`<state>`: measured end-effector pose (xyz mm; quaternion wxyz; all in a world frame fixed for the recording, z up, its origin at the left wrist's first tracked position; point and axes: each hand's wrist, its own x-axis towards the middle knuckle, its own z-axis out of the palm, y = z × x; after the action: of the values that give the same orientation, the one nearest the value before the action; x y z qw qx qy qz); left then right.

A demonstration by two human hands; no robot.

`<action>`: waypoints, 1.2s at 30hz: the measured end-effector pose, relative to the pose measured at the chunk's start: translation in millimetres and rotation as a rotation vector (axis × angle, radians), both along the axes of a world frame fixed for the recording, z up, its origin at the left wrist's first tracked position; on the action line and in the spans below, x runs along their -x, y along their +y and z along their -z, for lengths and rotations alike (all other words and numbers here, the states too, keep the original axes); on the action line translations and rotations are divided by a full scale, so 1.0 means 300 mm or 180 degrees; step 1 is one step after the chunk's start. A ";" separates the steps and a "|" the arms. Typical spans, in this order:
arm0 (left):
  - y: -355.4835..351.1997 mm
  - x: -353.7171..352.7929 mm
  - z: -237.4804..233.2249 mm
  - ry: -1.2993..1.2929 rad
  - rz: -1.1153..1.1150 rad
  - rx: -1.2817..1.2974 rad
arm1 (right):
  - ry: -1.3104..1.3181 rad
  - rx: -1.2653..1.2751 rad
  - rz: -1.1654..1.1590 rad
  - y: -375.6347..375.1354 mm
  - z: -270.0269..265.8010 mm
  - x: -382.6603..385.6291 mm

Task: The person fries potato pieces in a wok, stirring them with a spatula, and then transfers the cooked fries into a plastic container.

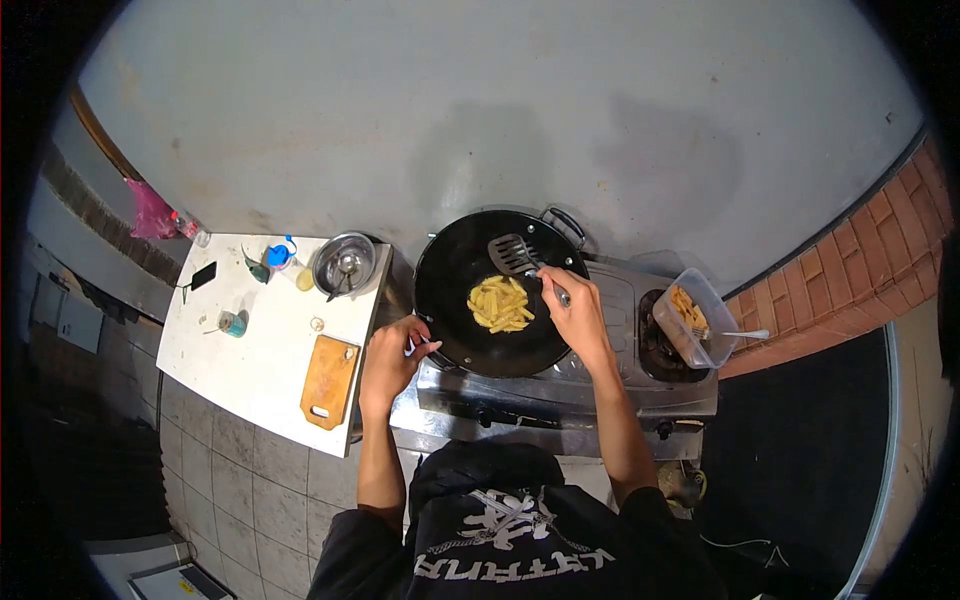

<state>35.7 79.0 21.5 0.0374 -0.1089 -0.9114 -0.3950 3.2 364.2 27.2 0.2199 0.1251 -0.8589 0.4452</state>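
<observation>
A black wok (470,250) sits on the gas stove, with a heap of yellow cut pieces, like potato fries, (498,304) at its middle. My right hand (572,305) is closed round the handle of a slotted spatula (512,254). The spatula's dark blade is over the far part of the wok, apart from the pieces. At the wok's near left rim is my left hand (392,358), its fingers loosely curved with a gap between thumb and forefinger. I see nothing held there; the wok's near handle is mostly hidden.
Right on the stove (610,385), a clear plastic container (690,345) holds browned pieces and a fork. The white table (240,370) at left bears a cutting board (328,382), a metal bowl (344,264) with a spoon, a small jar (232,323) and a phone (204,276). A wall stands behind.
</observation>
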 end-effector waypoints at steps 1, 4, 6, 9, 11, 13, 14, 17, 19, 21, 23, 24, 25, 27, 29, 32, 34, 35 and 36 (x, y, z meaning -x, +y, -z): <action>0.000 0.000 -0.001 -0.0019 -0.0012 -0.0006 | -0.0002 -0.0003 0.0008 -0.005 0.003 0.005; 0.000 -0.002 0.002 -0.0061 -0.0045 -0.0038 | 0.0039 0.0061 -0.0137 -0.024 0.023 0.021; 0.000 -0.002 0.003 -0.0092 -0.0065 -0.0070 | -0.0105 0.0009 -0.0314 -0.035 0.039 0.028; -0.002 -0.002 0.013 -0.0118 -0.0107 -0.0120 | -0.0189 -0.0085 -0.0388 -0.042 0.013 0.020; -0.001 -0.002 0.017 -0.0105 -0.0117 -0.0143 | -0.0197 -0.0160 -0.0427 -0.039 0.010 0.018; -0.002 -0.002 0.017 -0.0021 -0.0069 -0.0145 | -0.0216 -0.0242 -0.0353 -0.035 0.007 0.017; -0.003 -0.002 0.017 -0.0023 -0.0081 -0.0144 | -0.0218 -0.0242 -0.0366 -0.033 0.004 0.017; -0.005 0.001 0.020 -0.0054 -0.0037 -0.0112 | -0.0155 -0.0091 -0.0312 -0.028 -0.002 0.013; -0.005 0.000 0.022 -0.0070 -0.0041 -0.0092 | -0.0177 -0.0108 -0.0353 -0.032 0.003 0.013; -0.007 0.006 0.023 -0.0032 -0.0008 -0.0125 | -0.0197 -0.0131 -0.0392 -0.033 0.015 0.012; -0.006 0.005 0.025 0.0021 -0.0007 -0.0178 | -0.0127 -0.0138 -0.0388 -0.034 0.030 0.020; -0.005 0.006 0.024 0.0029 -0.0004 -0.0155 | -0.0104 -0.0140 -0.0404 -0.033 0.032 0.028; -0.005 0.002 0.024 0.0022 0.0000 -0.0128 | -0.0106 -0.0142 -0.0373 -0.030 0.035 0.026; -0.004 -0.005 0.018 0.0007 -0.0016 -0.0103 | -0.0099 -0.0136 -0.0352 -0.025 0.040 0.012; -0.003 -0.001 0.019 0.0053 -0.0028 -0.0098 | -0.0128 -0.0199 -0.0282 -0.022 0.028 0.017; 0.001 -0.005 0.004 0.0061 -0.0019 -0.0154 | -0.0118 -0.0047 -0.0221 -0.021 0.008 0.010; 0.004 -0.007 -0.007 0.0015 -0.0051 -0.0177 | -0.0140 -0.0051 -0.0188 -0.022 0.002 0.004; 0.010 -0.009 -0.010 -0.0026 -0.0070 -0.0217 | -0.0131 -0.0008 -0.0202 -0.020 0.005 0.003; 0.013 -0.010 -0.007 -0.0016 -0.0061 -0.0229 | -0.0115 0.0030 -0.0220 -0.019 0.004 0.003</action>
<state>38.8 82.8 23.5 0.0428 -0.0978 -0.8977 -0.4274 2.2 358.6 26.0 0.1895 0.1455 -0.8558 0.4588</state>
